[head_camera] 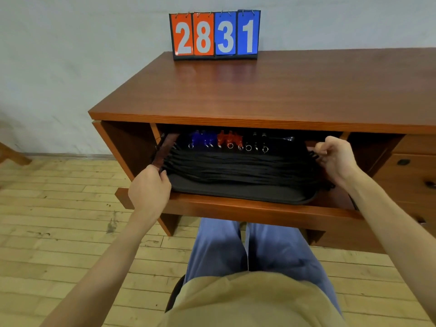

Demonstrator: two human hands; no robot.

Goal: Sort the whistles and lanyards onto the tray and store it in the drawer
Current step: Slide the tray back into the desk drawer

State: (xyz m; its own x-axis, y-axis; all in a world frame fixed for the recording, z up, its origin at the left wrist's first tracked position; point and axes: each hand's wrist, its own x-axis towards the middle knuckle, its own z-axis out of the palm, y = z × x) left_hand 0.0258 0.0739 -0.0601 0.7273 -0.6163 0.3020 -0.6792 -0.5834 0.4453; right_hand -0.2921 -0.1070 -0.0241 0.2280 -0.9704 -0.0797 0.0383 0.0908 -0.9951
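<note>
The black tray [236, 192] lies crosswise in the open drawer [247, 208], long axis left-right between both hands, left hand [148, 190] and right hand [335, 159] fingers curled gripping its ends.

Both arms stretched forward, left grip [149, 187] and right grip [336, 159] curled, knuckles up

Head-worn view, steeply down, perhaps seated.

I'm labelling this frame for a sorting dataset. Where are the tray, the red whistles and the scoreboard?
tray [236, 193]: head view, bare front part of its black surface.
red whistles [229, 137]: head view, middle of the red cluster at the tray's back.
scoreboard [215, 34]: head view, centre of the number cards.
</note>
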